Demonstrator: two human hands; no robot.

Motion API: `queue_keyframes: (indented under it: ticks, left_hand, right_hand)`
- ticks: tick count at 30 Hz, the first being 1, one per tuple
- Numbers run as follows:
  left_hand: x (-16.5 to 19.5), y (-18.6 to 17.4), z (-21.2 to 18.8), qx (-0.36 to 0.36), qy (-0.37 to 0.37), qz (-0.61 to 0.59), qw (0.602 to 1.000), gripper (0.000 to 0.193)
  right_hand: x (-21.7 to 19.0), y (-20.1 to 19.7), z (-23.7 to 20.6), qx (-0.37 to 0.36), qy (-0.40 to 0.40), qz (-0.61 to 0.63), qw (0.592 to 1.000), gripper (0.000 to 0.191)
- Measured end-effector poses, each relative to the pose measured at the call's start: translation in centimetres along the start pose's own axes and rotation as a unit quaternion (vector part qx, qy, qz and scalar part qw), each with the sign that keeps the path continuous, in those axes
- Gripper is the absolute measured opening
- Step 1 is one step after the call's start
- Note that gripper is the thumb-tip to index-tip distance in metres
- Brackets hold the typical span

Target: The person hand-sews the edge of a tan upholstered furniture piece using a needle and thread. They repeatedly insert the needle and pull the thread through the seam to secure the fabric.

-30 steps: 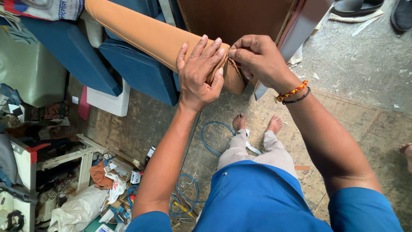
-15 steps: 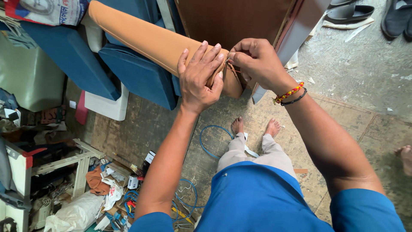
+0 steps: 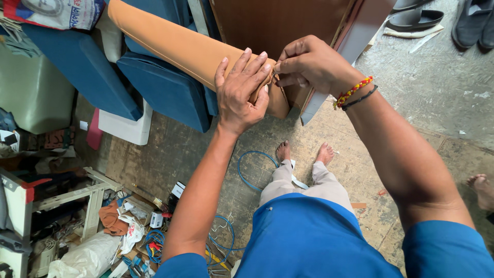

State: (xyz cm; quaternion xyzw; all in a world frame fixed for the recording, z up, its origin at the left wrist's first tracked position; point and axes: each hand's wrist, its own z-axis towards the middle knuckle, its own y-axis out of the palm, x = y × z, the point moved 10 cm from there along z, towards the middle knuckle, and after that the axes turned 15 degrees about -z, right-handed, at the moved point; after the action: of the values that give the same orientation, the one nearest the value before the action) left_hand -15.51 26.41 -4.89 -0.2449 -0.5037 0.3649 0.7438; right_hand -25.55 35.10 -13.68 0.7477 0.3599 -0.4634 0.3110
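Note:
A long tan upholstered cushion (image 3: 175,44) runs from the upper left down to the middle, its near end under my hands. My left hand (image 3: 241,90) lies flat on that end, fingers spread, pressing the cover down. My right hand (image 3: 309,64) pinches the tan fabric at the cushion's end edge between thumb and fingers. A beaded bracelet and a dark band sit on my right wrist (image 3: 355,93). The end face of the cushion is hidden behind my hands.
Blue cushions (image 3: 164,87) lean under the tan one, beside a brown wooden panel (image 3: 278,23). A blue hose (image 3: 252,170) loops on the floor by my bare feet. Clutter, a white frame (image 3: 77,193) and wires lie lower left. Sandals (image 3: 417,18) lie upper right; another person's foot (image 3: 481,185) shows at right.
The hands and the cushion end have kept their hold; the cushion has shifted slightly lower and leftward in the view. My right fingers have tightened on the fabric edge.

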Motion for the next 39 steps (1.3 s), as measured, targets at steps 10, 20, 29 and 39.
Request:
queue_keyframes:
  ticks: [10, 20, 29, 39]
  left_hand:
    - [-1.0, -0.3, -0.3, -0.009, -0.009, -0.002, 1.0, 0.039]
    - [-2.4, -0.1, 0.5, -0.014, -0.01, -0.004, 1.0, 0.039]
    - [-3.3, 0.3, 1.4, -0.036, 0.005, 0.008, 0.999, 0.048]
    - [-3.5, 0.4, 0.2, -0.08, 0.007, -0.028, 0.996, 0.067]
  right_hand:
    - [-1.0, 1.0, 0.8, -0.05, 0.026, -0.085, 0.995, 0.015]
    - [-1.6, 0.6, 0.4, -0.018, 0.017, -0.17, 0.985, 0.026]
    - [-5.5, -1.0, -3.5, 0.358, -0.263, -0.18, 0.878, 0.015]
    - [-5.2, 0.5, -4.0, 0.376, -0.303, -0.223, 0.847, 0.014]
